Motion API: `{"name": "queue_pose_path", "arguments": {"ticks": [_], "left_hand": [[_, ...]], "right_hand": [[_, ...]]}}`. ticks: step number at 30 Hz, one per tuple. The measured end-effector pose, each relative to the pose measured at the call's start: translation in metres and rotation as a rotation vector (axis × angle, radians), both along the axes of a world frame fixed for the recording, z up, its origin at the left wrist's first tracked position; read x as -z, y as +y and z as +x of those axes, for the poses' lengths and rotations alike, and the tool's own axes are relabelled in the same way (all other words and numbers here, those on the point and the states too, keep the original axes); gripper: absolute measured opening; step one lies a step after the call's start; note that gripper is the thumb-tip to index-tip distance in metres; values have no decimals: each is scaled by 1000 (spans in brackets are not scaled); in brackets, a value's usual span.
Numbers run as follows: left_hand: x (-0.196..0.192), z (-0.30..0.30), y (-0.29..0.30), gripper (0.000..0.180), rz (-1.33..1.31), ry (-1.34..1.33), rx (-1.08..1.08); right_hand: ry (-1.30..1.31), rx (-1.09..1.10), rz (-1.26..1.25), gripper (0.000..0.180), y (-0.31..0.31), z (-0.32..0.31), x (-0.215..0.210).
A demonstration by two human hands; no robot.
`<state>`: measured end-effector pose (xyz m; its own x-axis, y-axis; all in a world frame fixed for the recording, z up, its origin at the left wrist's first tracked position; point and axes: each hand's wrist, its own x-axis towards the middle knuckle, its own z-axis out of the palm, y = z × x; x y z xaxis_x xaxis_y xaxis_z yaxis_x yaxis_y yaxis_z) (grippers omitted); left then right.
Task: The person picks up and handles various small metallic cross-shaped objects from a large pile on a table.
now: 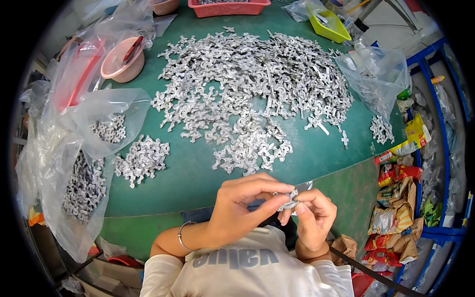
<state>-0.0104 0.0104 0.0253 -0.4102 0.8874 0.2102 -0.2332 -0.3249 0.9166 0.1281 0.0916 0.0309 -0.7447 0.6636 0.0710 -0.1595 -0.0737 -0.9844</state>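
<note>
Between the fingertips of my left hand (242, 205) and my right hand (311, 213) is a small silvery metal part (288, 199), held just off the table's near edge. Both hands pinch it, and the fingers cover much of its shape. A large heap of similar metal parts (257, 74) spreads over the green table (183, 193). The heap's nearest tongue (252, 146) lies just beyond my hands. To the left sits a smaller pile of parts (142, 161).
Clear plastic bags with parts (84, 188) lie at the left, near a pink bowl (123, 67). A red tray (227, 9) and a yellow-green basket (329, 27) stand at the far side. Another bag (378, 74) lies right, beside blue shelving (425, 99) and snack packets (391, 220).
</note>
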Motion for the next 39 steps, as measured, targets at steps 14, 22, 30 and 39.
{"name": "queue_pose_path", "arguments": {"ticks": [14, 22, 30, 39], "left_hand": [[2, 0, -1, 17, 20, -54, -15], [1, -1, -2, 15, 32, -110, 7], [2, -3, -3, 13, 42, -113, -3], [23, -36, -31, 11, -229, -19, -464]], "right_hand": [[67, -38, 35, 11, 0, -1, 1], [87, -21, 27, 11, -2, -2, 1], [3, 55, 28, 18, -7, -8, -2], [-240, 57, 68, 17, 20, -18, 22]]}}
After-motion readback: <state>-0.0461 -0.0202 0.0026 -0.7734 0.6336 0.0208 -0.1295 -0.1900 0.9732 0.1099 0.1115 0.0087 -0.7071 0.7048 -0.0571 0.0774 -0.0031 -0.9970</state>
